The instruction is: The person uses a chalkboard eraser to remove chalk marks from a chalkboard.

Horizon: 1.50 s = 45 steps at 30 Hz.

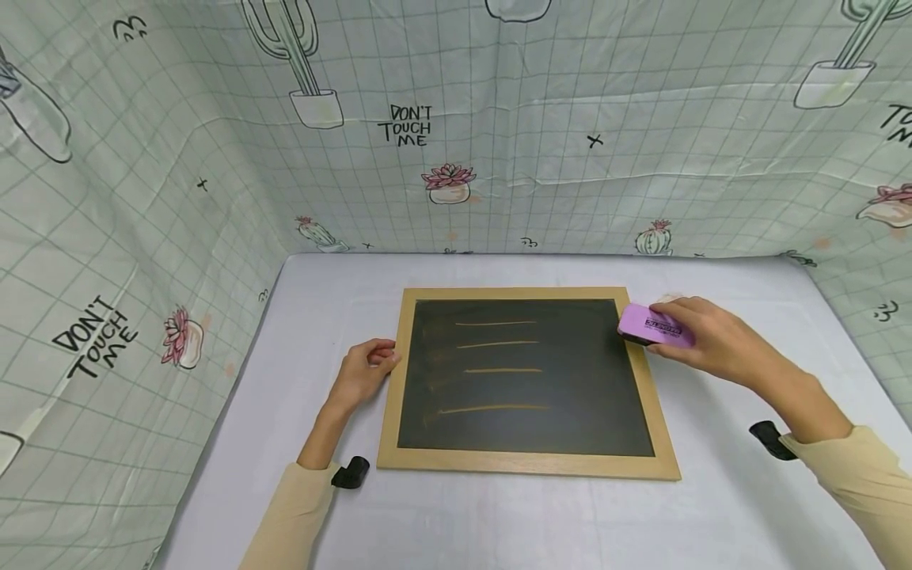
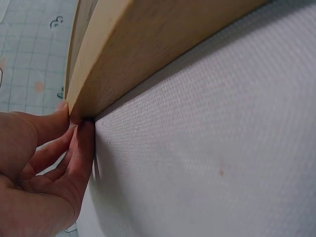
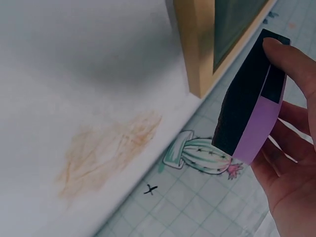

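Observation:
A chalkboard [image 1: 527, 427] with a light wooden frame lies on the white table, several yellowish chalk lines [image 1: 503, 370] drawn across its dark face. At the frame's left side, my left hand [image 1: 362, 374] pinches the edge; thumb and fingers show at the wooden frame [image 2: 133, 44] in the left wrist view. My right hand [image 1: 720, 340] grips a purple eraser [image 1: 654, 324] over the frame's upper right part. Seen in the right wrist view, the eraser [image 3: 256, 128] has a black felt side turned away from the palm, with the thumb pressed on one end.
A brownish chalk smudge [image 3: 111, 153] marks the tabletop beyond the board's upper right corner. Gridded cloth [image 1: 541, 158] printed with cacti hangs behind the table [image 1: 527, 522] and along its sides. Faint chalk smears [image 1: 436, 348] show on the board's left part.

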Motion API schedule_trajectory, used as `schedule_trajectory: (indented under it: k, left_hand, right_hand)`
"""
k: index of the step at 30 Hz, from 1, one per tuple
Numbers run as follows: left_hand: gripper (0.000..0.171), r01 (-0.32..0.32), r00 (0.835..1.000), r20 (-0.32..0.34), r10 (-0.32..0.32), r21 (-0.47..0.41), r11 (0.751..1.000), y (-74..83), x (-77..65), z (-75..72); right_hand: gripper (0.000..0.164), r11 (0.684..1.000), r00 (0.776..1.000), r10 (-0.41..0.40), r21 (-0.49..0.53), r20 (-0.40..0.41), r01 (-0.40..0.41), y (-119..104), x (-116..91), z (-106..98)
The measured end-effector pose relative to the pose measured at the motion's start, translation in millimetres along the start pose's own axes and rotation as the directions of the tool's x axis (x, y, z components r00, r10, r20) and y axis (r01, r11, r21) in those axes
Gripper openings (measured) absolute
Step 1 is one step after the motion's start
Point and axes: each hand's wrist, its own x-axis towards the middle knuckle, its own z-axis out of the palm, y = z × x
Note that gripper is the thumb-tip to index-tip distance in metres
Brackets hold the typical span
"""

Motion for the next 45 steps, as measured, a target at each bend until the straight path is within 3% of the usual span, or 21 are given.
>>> schedule_trajectory:
  k: [13,21,35,45]
  left_hand:
    - [0.031,-0.001,1.000,-0.001,0.001,-0.005,1.000,-2.0,0.9,0.8]
    - [0.031,-0.012,1.000,0.001,0.012,-0.017,1.000,-1.8,0.4,0.3]
    - [0.028,-0.041,0.999,-0.001,0.041,-0.025,0.999,-3.4,0.2,-0.2]
    - [0.028,-0.031,1.000,-0.001,0.031,-0.029,0.999,-3.4,0.4,-0.3]
  right_hand:
    - [0.065,0.989,0.987,-0.150,-0.017,-0.056,0.149,-21,5,4]
    - [0.062,0.974,0.973,-0.225,0.031,-0.049,0.226,-35,6,12]
    - [0.060,0.957,0.959,-0.282,0.071,-0.012,0.282,-56,8,26]
    - [0.055,0.924,0.929,-0.369,0.096,-0.035,0.370,-69,9,40]
